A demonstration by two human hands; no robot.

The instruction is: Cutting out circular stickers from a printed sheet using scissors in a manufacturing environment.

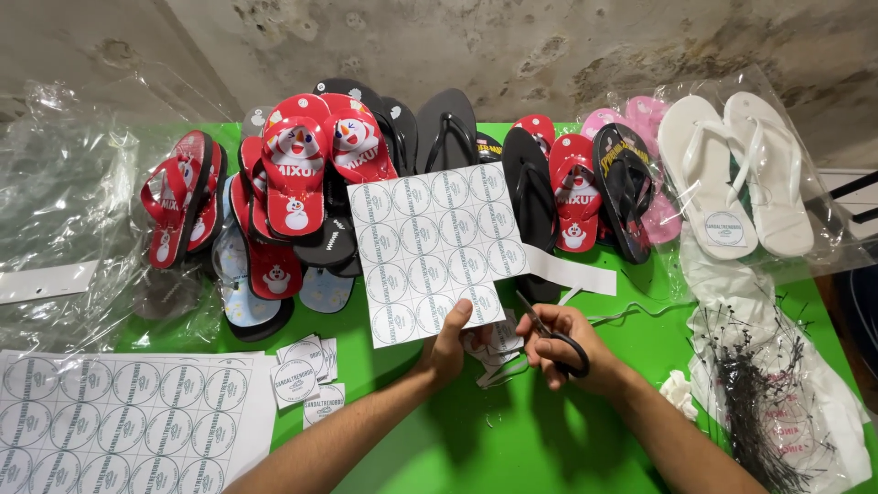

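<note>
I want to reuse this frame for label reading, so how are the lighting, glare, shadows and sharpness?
Head view: lighting is even and the frame sharp; the sticker sheet held by the left hand is crisp. Soft forearm shadows fall on the green table. Glare streaks the clear plastic bags. The edges bow slightly from the wide lens. The right hand with scissors shows no motion blur.

Sheet and scissors before the sandals

Sheet (pixel 437 249) in left hand (pixel 447 349); scissors (pixel 554 337) in right hand (pixel 569 348); sandals (pixel 302 183) behind; cut labels (pixel 306 370) left.
</note>
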